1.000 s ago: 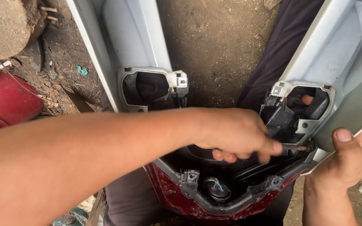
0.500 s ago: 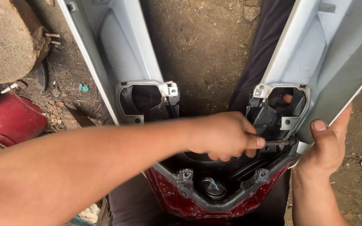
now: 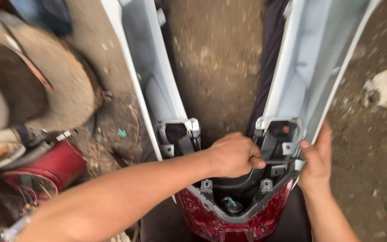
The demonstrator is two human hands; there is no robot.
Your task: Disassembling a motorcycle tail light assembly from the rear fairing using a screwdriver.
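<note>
A pale blue-white scooter body panel lies in front of me, with its left side (image 3: 155,85) and right side (image 3: 312,62) running away from me. They join at a dark red tail light (image 3: 229,219) close to me. My left hand (image 3: 234,154) is closed around a thin dark tool (image 3: 276,162), whose tip points into the right mounting bracket (image 3: 281,134). My right hand (image 3: 316,157) grips the outer edge of the right panel beside that bracket, thumb on the inside.
Bare dirt ground (image 3: 216,58) shows between the two sides. At the left lie a worn tyre (image 3: 36,85) and a red body part (image 3: 45,168) with wires. Pale scraps (image 3: 384,85) lie on the dirt at the right.
The view has tilted, so the panel and both hands now sit lower and nearer the middle. My left hand still holds the tool at the right bracket, and my right hand stays on the panel edge.
</note>
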